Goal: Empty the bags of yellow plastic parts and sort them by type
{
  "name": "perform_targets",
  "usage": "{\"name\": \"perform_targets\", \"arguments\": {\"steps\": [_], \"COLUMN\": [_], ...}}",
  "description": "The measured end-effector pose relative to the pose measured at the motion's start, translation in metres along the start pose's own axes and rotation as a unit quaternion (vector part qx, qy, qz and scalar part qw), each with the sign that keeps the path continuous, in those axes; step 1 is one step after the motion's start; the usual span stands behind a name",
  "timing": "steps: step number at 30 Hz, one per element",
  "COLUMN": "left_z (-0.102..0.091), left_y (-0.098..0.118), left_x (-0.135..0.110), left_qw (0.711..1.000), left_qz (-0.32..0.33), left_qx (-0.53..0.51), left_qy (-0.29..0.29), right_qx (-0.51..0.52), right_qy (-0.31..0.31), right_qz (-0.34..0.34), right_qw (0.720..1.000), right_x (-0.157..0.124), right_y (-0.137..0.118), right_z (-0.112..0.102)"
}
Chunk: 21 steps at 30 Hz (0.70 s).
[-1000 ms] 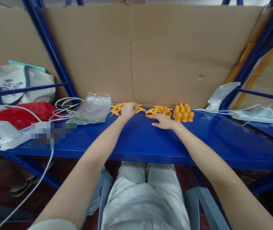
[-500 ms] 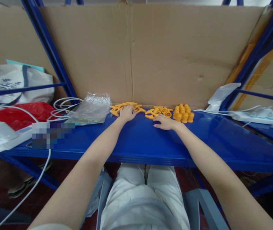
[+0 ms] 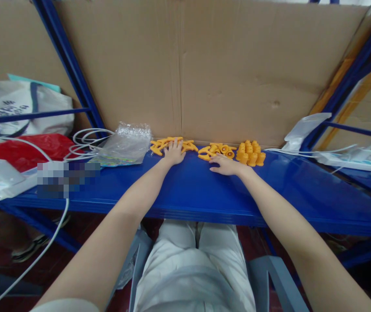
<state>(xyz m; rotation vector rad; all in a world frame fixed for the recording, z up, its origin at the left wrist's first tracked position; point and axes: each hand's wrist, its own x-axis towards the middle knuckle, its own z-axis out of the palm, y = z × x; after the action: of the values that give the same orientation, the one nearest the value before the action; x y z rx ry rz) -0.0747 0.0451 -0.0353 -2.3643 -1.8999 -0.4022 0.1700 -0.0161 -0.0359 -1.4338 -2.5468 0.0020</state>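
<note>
Three groups of small orange plastic parts lie at the back of a blue shelf (image 3: 188, 195), against a cardboard wall. My left hand (image 3: 173, 152) rests with fingers spread on the left pile of flat orange pieces (image 3: 159, 145). Fingers stretched flat, my right hand (image 3: 225, 165) lies on the shelf, its fingertips touching the middle pile of orange parts (image 3: 216, 151). Just right of that hand stand several upright orange cylinders (image 3: 250, 152) in a tight cluster. Neither hand grips anything.
A crumpled clear plastic bag (image 3: 123, 145) and coiled white cables (image 3: 86, 143) lie left of the piles. Farther left are a red bag (image 3: 19, 154), a tote bag (image 3: 16, 108) and a white charger (image 3: 3, 180). A white pouch (image 3: 302, 128) and power strip (image 3: 354, 160) sit right.
Both hands stay on the piles; the left hand's fingers have spread a little over the flat pieces. The view has tilted slightly.
</note>
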Motion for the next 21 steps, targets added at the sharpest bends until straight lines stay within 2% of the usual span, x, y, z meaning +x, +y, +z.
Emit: {"name": "perform_targets", "arguments": {"steps": [5,9,15,21], "left_z": [0.000,-0.001,0.006,0.017], "left_y": [0.004,0.009,0.008,0.003], "left_x": [-0.002,-0.001,0.003,0.012], "left_qw": [0.991,0.985,0.989,0.996], "left_qz": [0.100,0.140,0.120,0.080], "left_qx": [0.015,0.041,0.043,0.018], "left_qy": [0.085,0.092,0.071,0.018], "right_qx": [-0.014,-0.025,-0.048,-0.078], "right_qy": [0.062,0.070,0.050,0.061], "right_qz": [0.038,0.094,0.190,0.209], "right_qw": [0.997,0.993,0.979,0.973], "right_x": [0.002,0.000,-0.007,-0.009], "right_y": [0.000,0.002,-0.009,-0.021], "right_z": [0.001,-0.003,-0.013,-0.017]}}
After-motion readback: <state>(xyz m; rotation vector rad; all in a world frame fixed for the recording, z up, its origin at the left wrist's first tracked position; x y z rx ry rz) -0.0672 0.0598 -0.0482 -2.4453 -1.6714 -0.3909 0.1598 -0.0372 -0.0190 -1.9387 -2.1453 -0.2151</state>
